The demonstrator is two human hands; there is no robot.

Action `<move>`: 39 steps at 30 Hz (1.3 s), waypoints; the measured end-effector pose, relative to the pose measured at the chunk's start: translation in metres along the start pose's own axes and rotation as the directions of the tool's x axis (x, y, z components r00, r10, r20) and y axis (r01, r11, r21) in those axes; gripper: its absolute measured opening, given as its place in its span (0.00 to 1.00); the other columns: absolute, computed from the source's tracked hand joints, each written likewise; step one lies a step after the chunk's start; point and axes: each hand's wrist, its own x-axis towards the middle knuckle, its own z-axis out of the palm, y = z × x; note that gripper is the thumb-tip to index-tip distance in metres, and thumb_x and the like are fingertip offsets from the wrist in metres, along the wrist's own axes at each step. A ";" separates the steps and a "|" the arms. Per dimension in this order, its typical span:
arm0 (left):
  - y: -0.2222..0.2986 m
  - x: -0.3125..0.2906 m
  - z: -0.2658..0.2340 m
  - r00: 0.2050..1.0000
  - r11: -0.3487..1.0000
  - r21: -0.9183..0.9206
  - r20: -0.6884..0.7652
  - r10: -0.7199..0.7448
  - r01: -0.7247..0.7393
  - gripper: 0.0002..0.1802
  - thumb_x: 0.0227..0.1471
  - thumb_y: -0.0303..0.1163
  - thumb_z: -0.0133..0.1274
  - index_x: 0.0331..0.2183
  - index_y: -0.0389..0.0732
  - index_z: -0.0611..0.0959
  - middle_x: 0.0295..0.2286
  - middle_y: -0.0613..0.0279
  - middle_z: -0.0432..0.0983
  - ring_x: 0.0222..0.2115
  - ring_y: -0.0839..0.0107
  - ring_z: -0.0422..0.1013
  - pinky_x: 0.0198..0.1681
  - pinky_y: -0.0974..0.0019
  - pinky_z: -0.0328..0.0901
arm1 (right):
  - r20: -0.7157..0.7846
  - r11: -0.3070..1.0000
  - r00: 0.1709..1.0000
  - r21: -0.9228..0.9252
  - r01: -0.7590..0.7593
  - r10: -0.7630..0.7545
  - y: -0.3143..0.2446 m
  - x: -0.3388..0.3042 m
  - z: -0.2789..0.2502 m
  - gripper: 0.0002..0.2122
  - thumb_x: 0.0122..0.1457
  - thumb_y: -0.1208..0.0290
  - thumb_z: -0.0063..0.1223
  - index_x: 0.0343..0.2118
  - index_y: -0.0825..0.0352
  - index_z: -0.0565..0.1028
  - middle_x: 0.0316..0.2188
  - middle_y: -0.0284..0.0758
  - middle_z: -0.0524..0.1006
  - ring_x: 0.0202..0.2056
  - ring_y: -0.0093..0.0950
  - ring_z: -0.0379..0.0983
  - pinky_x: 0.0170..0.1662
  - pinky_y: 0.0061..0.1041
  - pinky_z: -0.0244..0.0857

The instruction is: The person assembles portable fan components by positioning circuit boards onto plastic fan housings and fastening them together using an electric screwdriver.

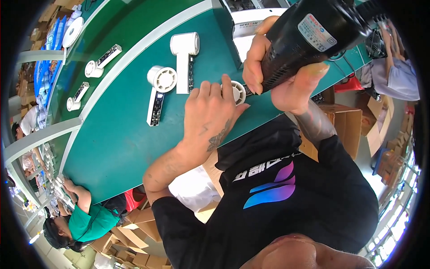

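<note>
On the green bench top (116, 143), my left hand (206, 110) lies over a small white handheld fan (240, 93), with the index finger and thumb around its round head. Much of this fan is hidden by both hands. A thick black corded tool, which looks like an electric screwdriver (291, 47), is wrapped by my right hand (293, 92). It slants down toward the fan, and its lower end meets or comes close to the dark circuit strip; contact is hidden. Farther left are two more white fans, one lying (183, 62) and one with its grille showing (162, 83).
Beyond a pale rail (148, 38), two more fans (94, 68) (74, 104) lie on a green belt. A white-fronted device (255, 22) stands at the bench's back. Another person in a green shirt (96, 224) works at lower left. Cardboard boxes (342, 127) stand at right.
</note>
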 end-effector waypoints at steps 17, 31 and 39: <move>0.000 -0.002 0.002 0.999 1.000 0.023 -0.044 0.006 -0.005 0.37 0.42 0.51 0.68 0.45 0.31 0.81 0.24 0.64 0.72 0.29 0.69 0.70 0.31 0.67 0.65 | 0.055 1.000 0.998 -0.011 -0.013 0.014 0.000 -0.003 -0.003 0.51 0.49 0.16 0.33 0.54 0.68 0.59 0.20 0.34 0.68 0.15 0.23 0.64 0.20 0.23 0.62; 0.000 -0.003 0.001 0.998 1.000 0.018 -0.063 0.024 -0.023 0.38 0.45 0.51 0.67 0.48 0.31 0.79 0.24 0.60 0.74 0.29 0.67 0.72 0.30 0.66 0.67 | 0.026 0.995 0.995 0.013 -0.097 0.096 -0.005 0.001 -0.005 0.50 0.47 0.16 0.37 0.53 0.66 0.59 0.21 0.35 0.68 0.17 0.24 0.66 0.21 0.26 0.63; 0.000 -0.002 0.001 0.999 1.000 -0.004 -0.043 0.010 -0.010 0.38 0.45 0.52 0.67 0.48 0.31 0.79 0.25 0.60 0.74 0.30 0.67 0.72 0.30 0.66 0.67 | 0.082 0.998 0.994 0.010 -0.067 0.066 0.000 -0.005 -0.008 0.50 0.47 0.16 0.37 0.54 0.66 0.58 0.21 0.35 0.68 0.16 0.24 0.66 0.21 0.25 0.64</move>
